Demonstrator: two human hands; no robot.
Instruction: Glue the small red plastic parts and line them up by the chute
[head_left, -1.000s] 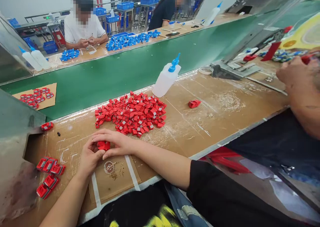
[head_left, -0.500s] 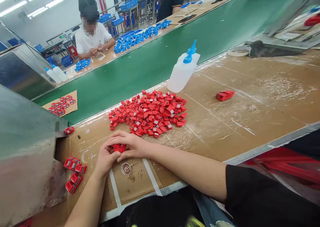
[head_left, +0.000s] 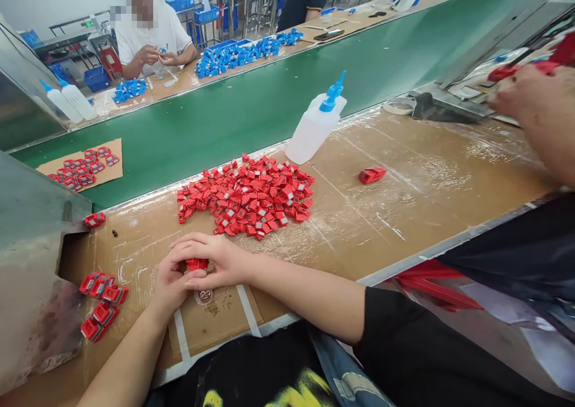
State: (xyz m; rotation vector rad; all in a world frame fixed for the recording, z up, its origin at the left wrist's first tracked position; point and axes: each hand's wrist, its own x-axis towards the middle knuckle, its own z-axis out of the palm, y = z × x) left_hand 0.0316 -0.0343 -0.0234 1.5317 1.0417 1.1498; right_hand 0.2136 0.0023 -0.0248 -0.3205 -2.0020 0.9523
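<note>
My left hand (head_left: 169, 282) and my right hand (head_left: 221, 260) are closed together around a small red plastic part (head_left: 197, 264), which shows between the fingers. The fingers hide much of it. Just below the hands, a small round clear dish (head_left: 203, 297) sits on a cardboard sheet (head_left: 213, 329) edged with white tape. A big pile of red plastic parts (head_left: 251, 197) lies beyond my hands. Several red pieces with grey trim (head_left: 104, 288) stand together on the left of the table.
A translucent bottle with a blue nozzle (head_left: 314, 128) stands behind the pile. One red part (head_left: 372, 175) lies to the right. A green conveyor belt (head_left: 202, 125) runs behind, carrying cardboard with red pieces (head_left: 112, 167). A metal housing (head_left: 36, 275) borders the left. Another person's hand (head_left: 534, 99) is at far right.
The view has shifted, so the table's things sit further left. Both my hands keep hold of the red part. Another person's arm has come into view at the right, over a red thing.
</note>
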